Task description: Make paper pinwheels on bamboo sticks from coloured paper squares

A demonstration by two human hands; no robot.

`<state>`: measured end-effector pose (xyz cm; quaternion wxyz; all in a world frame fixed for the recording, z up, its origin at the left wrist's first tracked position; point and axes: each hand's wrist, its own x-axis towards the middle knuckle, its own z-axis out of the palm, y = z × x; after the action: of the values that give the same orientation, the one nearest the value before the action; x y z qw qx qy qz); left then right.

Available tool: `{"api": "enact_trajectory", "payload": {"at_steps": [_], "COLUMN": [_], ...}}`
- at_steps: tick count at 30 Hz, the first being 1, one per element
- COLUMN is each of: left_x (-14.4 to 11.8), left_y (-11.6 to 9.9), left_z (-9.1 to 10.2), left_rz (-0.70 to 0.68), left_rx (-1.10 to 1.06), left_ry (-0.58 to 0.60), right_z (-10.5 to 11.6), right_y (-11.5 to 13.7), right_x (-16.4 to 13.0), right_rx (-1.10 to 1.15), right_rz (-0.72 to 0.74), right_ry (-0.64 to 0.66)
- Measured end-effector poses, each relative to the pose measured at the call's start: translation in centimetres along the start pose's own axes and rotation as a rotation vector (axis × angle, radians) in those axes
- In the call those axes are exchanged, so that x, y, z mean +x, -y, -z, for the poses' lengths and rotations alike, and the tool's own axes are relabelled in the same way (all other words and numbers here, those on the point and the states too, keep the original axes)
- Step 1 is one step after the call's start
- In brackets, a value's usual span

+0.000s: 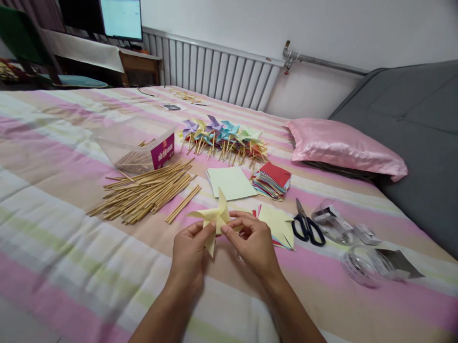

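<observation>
Two hands [188, 246] [258, 242] pinching pinwheel [219, 215], paper edges [279, 224] beside right hand, bedspread [104, 267] leftward

No text is legible. White characters, too blurred to read, stand on the magenta label [163, 151] of the clear plastic box [111, 147]; beyond the box, the lit monitor [122, 18] bears marks too small to decipher.
</observation>
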<state>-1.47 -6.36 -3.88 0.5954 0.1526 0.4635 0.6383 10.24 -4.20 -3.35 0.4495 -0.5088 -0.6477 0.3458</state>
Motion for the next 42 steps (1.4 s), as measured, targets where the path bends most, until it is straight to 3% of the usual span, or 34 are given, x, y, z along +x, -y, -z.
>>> {"api": "enact_trajectory", "payload": {"at_steps": [18, 27, 32, 39, 42], "left_x": [-0.4, 0.1, 0.1, -0.2, -0.1], "left_y": [0.3, 0.4, 0.4, 0.2, 0.2], "left_z": [-0.1, 0.4, 0.4, 0.2, 0.2], "left_rz": [-0.040, -0.192, -0.198, -0.143, -0.139], "left_rx": [0.102, 0.253, 0.264, 0.230, 0.248], "left_ry": [0.012, 0.054, 0.044, -0.042, -0.075], "right_z": [-0.1, 0.0, -0.1, 3.2, 4.6], "right_y": [-0.2, -0.3, 0.0, -0.3, -1.4], "right_x": [-0.1, 0.0, -0.1, 0.5, 1.0], "right_rx": [0.088, 0.092, 0.066, -0.027, -0.217], "right_rz": [-0.152, -0.144, -0.140, -0.180, -0.196], "right_ry": [-0.048, -0.044, -0.039, 0.016, 0.027]}}
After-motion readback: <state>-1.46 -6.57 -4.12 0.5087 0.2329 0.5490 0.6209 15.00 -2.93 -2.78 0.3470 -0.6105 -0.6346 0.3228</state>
